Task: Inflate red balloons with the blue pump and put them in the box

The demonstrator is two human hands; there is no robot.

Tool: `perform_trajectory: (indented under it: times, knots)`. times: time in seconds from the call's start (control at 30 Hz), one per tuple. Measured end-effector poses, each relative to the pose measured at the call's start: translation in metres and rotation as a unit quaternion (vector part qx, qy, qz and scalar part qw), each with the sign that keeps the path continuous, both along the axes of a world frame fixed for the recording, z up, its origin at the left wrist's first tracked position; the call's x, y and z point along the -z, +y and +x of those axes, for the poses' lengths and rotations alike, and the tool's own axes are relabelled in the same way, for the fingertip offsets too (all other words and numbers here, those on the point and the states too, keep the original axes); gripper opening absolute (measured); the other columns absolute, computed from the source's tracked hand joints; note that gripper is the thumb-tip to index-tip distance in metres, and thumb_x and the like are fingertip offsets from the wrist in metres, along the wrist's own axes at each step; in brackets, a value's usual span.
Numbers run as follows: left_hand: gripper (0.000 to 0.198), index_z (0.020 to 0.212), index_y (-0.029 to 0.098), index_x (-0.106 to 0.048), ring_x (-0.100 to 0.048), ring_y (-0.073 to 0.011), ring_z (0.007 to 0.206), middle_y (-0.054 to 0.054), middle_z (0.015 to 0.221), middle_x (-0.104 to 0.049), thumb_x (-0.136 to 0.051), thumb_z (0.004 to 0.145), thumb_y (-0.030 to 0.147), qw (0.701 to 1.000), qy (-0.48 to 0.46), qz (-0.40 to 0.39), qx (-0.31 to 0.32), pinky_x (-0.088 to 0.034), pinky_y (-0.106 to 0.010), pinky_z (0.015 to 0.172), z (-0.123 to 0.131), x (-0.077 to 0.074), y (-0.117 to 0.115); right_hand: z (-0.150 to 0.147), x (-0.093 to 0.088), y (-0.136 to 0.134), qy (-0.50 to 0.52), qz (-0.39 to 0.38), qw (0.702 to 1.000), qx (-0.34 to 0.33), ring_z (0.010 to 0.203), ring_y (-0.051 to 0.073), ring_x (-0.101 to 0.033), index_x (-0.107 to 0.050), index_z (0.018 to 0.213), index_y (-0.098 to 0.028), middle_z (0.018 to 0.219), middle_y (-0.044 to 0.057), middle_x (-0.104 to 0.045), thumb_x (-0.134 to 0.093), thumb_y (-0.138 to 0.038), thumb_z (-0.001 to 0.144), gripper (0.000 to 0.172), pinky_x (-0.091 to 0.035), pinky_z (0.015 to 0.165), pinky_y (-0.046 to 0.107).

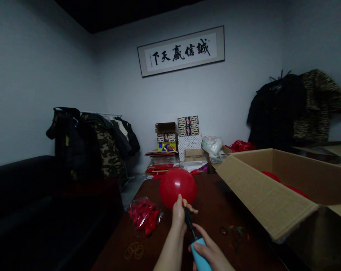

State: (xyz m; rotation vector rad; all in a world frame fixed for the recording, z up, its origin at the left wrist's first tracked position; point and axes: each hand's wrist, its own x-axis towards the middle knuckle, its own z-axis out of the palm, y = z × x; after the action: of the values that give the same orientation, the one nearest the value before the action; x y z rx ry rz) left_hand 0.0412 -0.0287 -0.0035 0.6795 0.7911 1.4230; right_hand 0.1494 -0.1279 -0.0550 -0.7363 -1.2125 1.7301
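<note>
A round, inflated red balloon (178, 185) is above the dark brown table, its neck toward me. My left hand (180, 212) is closed at the neck, where the black nozzle of a hand pump meets it. The light blue barrel of the balloon pump (201, 256) is gripped by my right hand (208, 248), below and right of the left. To the left of my hands lies a clear plastic bag of uninflated red balloons (144, 215). Several yellowish rubber bands (134, 250) rest on the table nearer to me.
An open cardboard box (268, 195) with red balloons inside stands at the right. Coloured rubber bands (236, 230) are scattered beside it on the table (215, 195). Stacked boxes (189, 139) stand at the far wall, and a black sofa (26, 195) is at the left.
</note>
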Motion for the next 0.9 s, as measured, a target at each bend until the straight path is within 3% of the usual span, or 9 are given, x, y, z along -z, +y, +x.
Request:
perform_trajectory:
  times: [0.2,0.37,0.4,0.47,0.53,0.6,0.77,0.9]
  knots:
    - [0.044,0.055,0.021,-0.034,-0.063,-0.0223,0.052,-0.006,0.048,-0.061,-0.053,0.068,0.058,0.998,0.054,0.023,-0.026,-0.035,-0.025,0.048,0.004,0.01,0.004,0.003,-0.004,-0.005,-0.016,0.015,1.0,0.0,0.059,0.015,-0.062,-0.018,0.133,-0.02,0.085,0.003,-0.063,-0.058,-0.053,0.072,0.08,-0.04,0.052,0.026]
    - [0.042,0.056,0.021,-0.034,-0.066,-0.0216,0.06,-0.008,0.061,-0.069,-0.056,0.069,0.055,0.998,0.034,0.026,-0.055,-0.042,-0.029,0.058,-0.017,0.001,0.014,0.009,0.017,-0.002,-0.123,0.077,0.989,0.021,0.056,0.016,-0.06,-0.026,0.134,-0.018,0.069,-0.002,-0.059,-0.056,-0.056,0.069,0.081,-0.041,0.052,0.028]
    - [0.044,0.055,0.021,-0.032,-0.067,-0.0222,0.065,-0.008,0.06,-0.069,-0.056,0.069,0.054,0.995,0.017,0.038,-0.087,-0.044,-0.03,0.062,-0.024,-0.002,0.018,0.013,0.024,0.0,-0.17,0.106,0.979,0.033,0.058,0.016,-0.059,-0.031,0.132,-0.018,0.067,-0.002,-0.058,-0.055,-0.054,0.069,0.077,-0.042,0.055,0.028]
    - [0.047,0.051,0.021,-0.029,-0.067,-0.0233,0.066,-0.008,0.055,-0.068,-0.056,0.069,0.055,0.993,0.056,0.059,-0.09,-0.045,-0.03,0.064,-0.038,-0.004,0.024,0.021,0.036,0.007,-0.265,0.146,0.95,0.075,0.067,0.018,-0.061,-0.038,0.128,-0.017,0.071,-0.001,-0.062,-0.05,-0.048,0.072,0.065,-0.044,0.064,0.029]
    - [0.049,0.049,0.021,-0.029,-0.067,-0.024,0.061,-0.01,0.054,-0.067,-0.055,0.07,0.057,0.988,0.123,0.064,-0.069,-0.044,-0.029,0.059,-0.046,0.0,0.025,0.026,0.041,0.019,-0.348,0.163,0.908,0.166,0.092,0.019,-0.061,-0.037,0.127,-0.016,0.097,0.006,-0.065,-0.042,-0.043,0.078,0.055,-0.044,0.082,0.029]
    - [0.052,0.048,0.022,-0.028,-0.066,-0.0249,0.058,-0.012,0.053,-0.067,-0.055,0.069,0.061,0.985,0.152,0.067,-0.049,-0.043,-0.029,0.055,-0.046,0.011,0.021,0.026,0.04,0.034,-0.441,0.178,0.853,0.215,0.111,0.018,-0.053,-0.031,0.13,-0.015,0.12,0.01,-0.057,-0.036,-0.038,0.082,0.053,-0.039,0.094,0.029]
    - [0.055,0.046,0.023,-0.03,-0.068,-0.0284,0.06,-0.013,0.049,-0.065,-0.056,0.063,0.069,0.989,0.135,0.032,-0.048,-0.049,-0.036,0.065,-0.043,0.05,-0.002,0.005,0.031,0.065,-0.524,0.176,0.793,0.258,0.11,0.028,-0.053,-0.034,0.129,-0.014,0.116,0.014,-0.058,-0.036,-0.029,0.083,0.049,-0.034,0.097,0.045]
    - [0.055,0.045,0.023,-0.033,-0.068,-0.0294,0.063,-0.014,0.052,-0.067,-0.057,0.062,0.069,0.988,0.149,0.023,-0.041,-0.05,-0.04,0.072,-0.054,0.068,-0.015,-0.01,0.037,0.071,-0.577,0.192,0.743,0.28,0.105,0.028,-0.054,-0.038,0.127,-0.013,0.114,0.015,-0.057,-0.036,-0.025,0.084,0.044,-0.035,0.095,0.044]
